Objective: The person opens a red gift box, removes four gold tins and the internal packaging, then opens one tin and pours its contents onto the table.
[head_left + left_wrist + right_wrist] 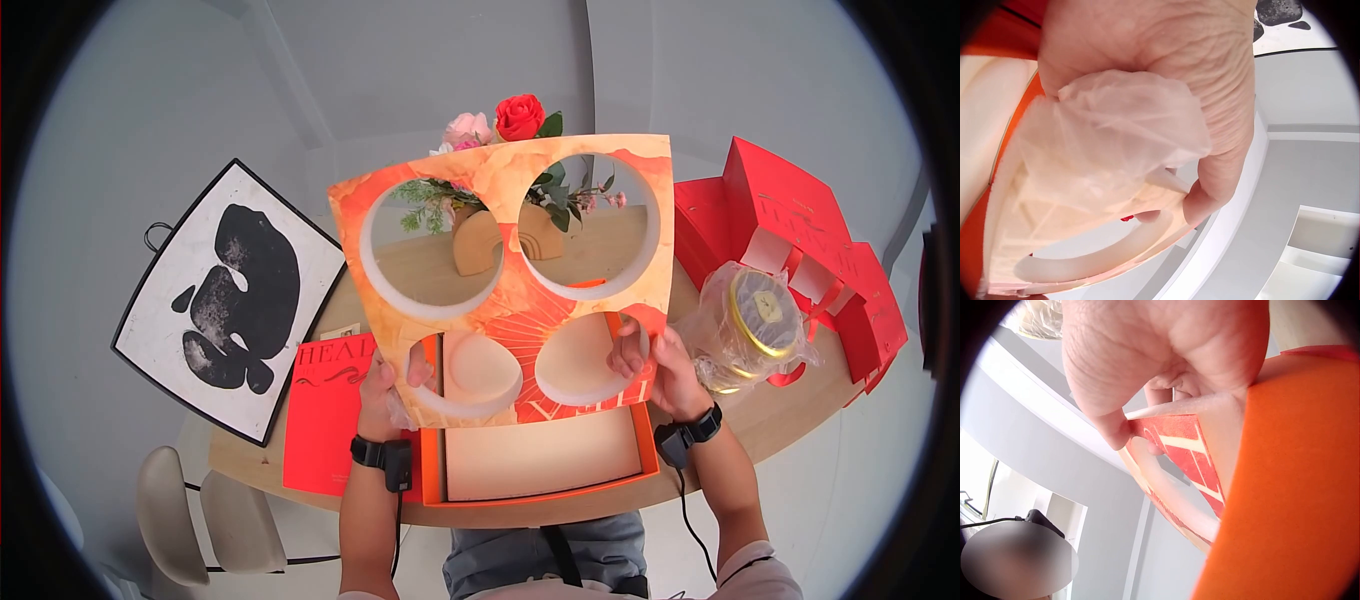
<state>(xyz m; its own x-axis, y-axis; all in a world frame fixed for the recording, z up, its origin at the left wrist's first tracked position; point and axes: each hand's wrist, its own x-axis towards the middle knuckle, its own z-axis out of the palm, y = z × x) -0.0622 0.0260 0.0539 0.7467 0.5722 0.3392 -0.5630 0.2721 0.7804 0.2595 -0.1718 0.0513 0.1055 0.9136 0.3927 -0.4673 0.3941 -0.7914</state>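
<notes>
A foam insert [512, 270] with an orange and red printed face and several round holes is held up and tilted between both hands. My left hand [380, 395] grips its lower left corner, with fingers showing through the lower left hole. A crumpled piece of clear plastic [1135, 125] lies against that palm in the left wrist view. At the lower right corner, my right hand [675, 375] pinches the insert, fingers curled through the hole there. Below the insert, an open orange box [648, 450] with a pale inside sits at the table's front edge, partly hidden by it.
A red sheet or lid [320, 430] marked HEAL lies left of the box on the wooden table [765, 420]. Rightward are a plastic-wrapped jar [755, 310] with a gold-rimmed lid and open red boxes [795, 215]. Behind stand flowers [520, 118]; a framed picture [240, 300] leans left.
</notes>
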